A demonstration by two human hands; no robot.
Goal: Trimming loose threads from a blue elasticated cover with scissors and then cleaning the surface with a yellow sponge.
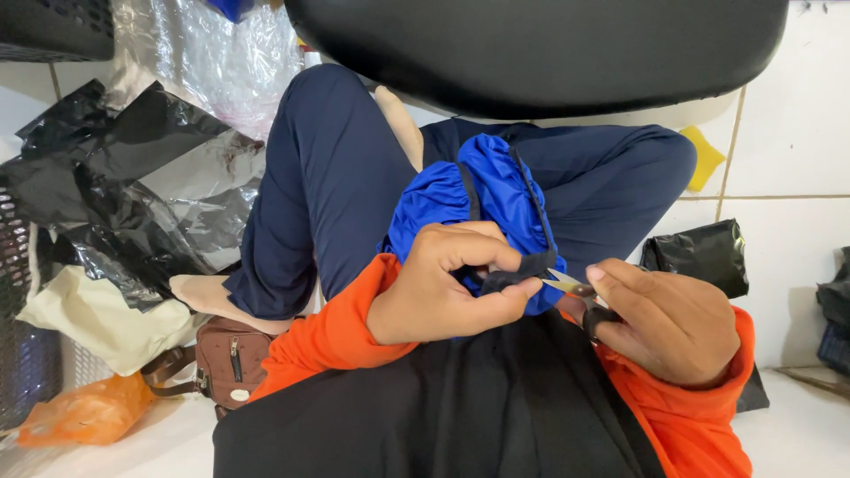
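Two hands: both at work on one blue garment (478, 190) bunched in the lap
Garment: shiny blue fabric with a black band (518, 270) along the edge, gathered into a heap over the dark blue trousers (328, 177)
Band axis: the gripped stretch runs roughly left-right across the view, then turns up and away over the heap
Left hand (438, 288): fingers clamped together on the black band, thumb on top, pulling it taut
Right hand (668, 319): fingers closed around small thread snips (567, 283), handle hidden in the palm
Snips: blades point left toward the band, tips just beside the left thumb; long axis near horizontal; blades look nearly together, hard to tell
Progress: judging by the pose, trimming at the band edge is under way; no loose thread is visible, so how much is done or left cannot be told
Sleeves: orange, both arms; black cloth (443, 416) lies across the front
Around: brown small bag (230, 358) on the white tiled floor (797, 133), crumpled black plastic (124, 177) at left, orange plastic bag (84, 412), black seat (540, 44) above, yellow piece (706, 158) at right
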